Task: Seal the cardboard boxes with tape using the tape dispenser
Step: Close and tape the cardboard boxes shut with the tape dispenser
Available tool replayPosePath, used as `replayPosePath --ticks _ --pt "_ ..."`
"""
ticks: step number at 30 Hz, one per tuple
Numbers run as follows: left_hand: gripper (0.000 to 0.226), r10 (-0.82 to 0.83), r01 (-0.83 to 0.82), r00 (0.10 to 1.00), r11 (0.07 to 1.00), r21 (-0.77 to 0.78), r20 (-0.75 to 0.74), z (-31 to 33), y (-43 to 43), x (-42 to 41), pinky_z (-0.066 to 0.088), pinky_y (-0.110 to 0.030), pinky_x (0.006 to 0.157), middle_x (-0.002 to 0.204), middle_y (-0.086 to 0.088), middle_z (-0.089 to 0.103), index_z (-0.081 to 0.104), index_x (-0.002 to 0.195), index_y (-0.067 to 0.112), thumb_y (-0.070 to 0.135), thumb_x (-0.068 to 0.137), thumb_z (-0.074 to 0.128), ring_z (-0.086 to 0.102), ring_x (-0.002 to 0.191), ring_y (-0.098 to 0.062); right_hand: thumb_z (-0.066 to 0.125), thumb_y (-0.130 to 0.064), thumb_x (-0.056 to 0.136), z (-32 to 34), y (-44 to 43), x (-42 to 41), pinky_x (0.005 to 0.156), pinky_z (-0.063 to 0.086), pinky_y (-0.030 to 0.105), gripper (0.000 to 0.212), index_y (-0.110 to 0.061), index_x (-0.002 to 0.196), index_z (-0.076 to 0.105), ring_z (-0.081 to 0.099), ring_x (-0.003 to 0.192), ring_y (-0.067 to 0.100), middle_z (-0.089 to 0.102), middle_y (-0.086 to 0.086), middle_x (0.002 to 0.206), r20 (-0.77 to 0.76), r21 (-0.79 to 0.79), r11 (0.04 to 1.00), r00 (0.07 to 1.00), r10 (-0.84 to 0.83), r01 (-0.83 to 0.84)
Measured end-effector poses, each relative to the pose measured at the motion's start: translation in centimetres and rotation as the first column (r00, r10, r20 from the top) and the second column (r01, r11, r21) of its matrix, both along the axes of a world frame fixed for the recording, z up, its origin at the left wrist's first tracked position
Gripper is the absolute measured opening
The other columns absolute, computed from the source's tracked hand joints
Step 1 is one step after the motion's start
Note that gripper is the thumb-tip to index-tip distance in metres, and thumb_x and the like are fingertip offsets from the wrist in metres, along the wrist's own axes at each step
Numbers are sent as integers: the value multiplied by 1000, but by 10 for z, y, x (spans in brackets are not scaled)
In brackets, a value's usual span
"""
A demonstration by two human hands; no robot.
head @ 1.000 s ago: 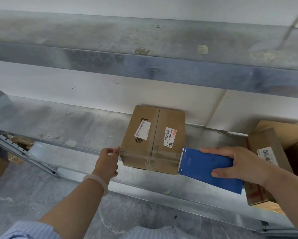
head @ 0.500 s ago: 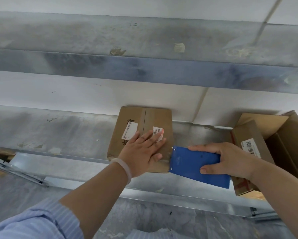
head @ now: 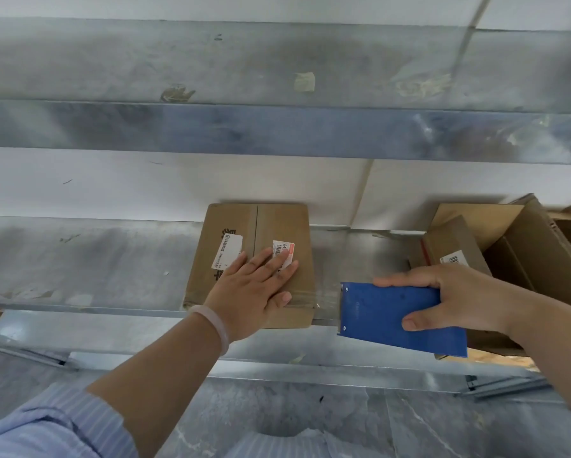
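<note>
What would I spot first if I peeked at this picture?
The bright blue dispenser jumps out first, gripped by the right hand just right of the middle. Next comes the left hand, pressed flat on a brown box in the middle of a grey metal shelf. More boxes crowd the shelf's right end.

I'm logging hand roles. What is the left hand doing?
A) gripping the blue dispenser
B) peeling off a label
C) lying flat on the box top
C: the left hand lies with straight fingers flat on the cardboard box, while the right hand holds the blue tape dispenser.
</note>
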State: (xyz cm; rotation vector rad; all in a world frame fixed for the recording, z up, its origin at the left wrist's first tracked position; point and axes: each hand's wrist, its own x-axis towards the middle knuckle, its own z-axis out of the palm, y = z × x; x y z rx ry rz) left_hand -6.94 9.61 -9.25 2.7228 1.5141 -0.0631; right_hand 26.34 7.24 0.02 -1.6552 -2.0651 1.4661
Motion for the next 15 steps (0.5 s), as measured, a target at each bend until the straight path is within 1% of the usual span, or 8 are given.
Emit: replayPosePath --ticks 2,4,6,8,9,10,13,15 --pt "65 1 -1 1000 1000 3 7 -1 0 -1 -3 -40 121 154 18 -16 -6 151 39 59 89 -11 -6 149 -13 80 -47 74 3 0 -11 71 53 14 53 -75 108 51 62 87 -11 63 -38 99 104 49 998 994 32 -37" --pt "62 -6 6 1000 1000 3 11 -1 0 -1 -4 -40 121 155 17 -16 -10 149 40 60 89 -11 -7 149 -14 76 -55 74 3 -1 -29 66 48 7 51 -77 109 46 57 85 -20 58 -42 100 228 119 989 972 60 -89" --pt "59 -13 13 1000 1000 4 12 -2 0 -1 -6 -40 120 154 17 -18 -15 146 41 60 90 -11 -10 149 -13 72 -60 74 -1 -3 -47 66 42 4 57 -72 121 43 53 88 -22 50 -46 110 326 209 968 943 63 -137" --pt "60 -14 14 1000 1000 1 6 -2 0 0 -6 -40 120 154 17 -19 -15 147 40 60 90 -12 -11 149 -13 70 -61 75 -7 -6 -62 81 43 10 64 -62 132 42 53 106 -10 50 -35 129 392 280 946 919 40 -161" --pt "62 -12 12 1000 1000 1 1 -2 0 0 -6 -40 120 155 17 -19 -14 148 40 60 89 -13 -12 149 -13 69 -61 75 -8 -8 -68 87 45 17 66 -59 135 41 53 113 -3 51 -28 135 415 296 940 909 32 -168" --pt "64 -10 10 1000 1000 0 -1 -1 0 0 -5 -40 121 155 17 -20 -13 149 40 60 88 -15 -12 149 -13 68 -60 77 -8 -9 -75 89 46 22 66 -56 137 40 54 115 3 52 -24 136 442 304 936 897 27 -178" --pt "68 -2 2 1000 1000 -11 5 0 0 0 -4 -40 121 156 17 -19 -10 150 40 61 86 -16 -12 149 -13 64 -57 81 -5 -11 -89 83 48 25 64 -51 140 40 57 111 9 57 -17 131 528 317 922 849 25 -224" --pt "69 -2 3 1000 1000 -15 4 0 0 1 -4 -40 121 156 17 -19 -10 150 40 61 86 -16 -12 149 -13 62 -54 83 -4 -9 -94 80 49 25 59 -47 139 43 58 106 11 60 -14 126 561 307 923 828 23 -234"
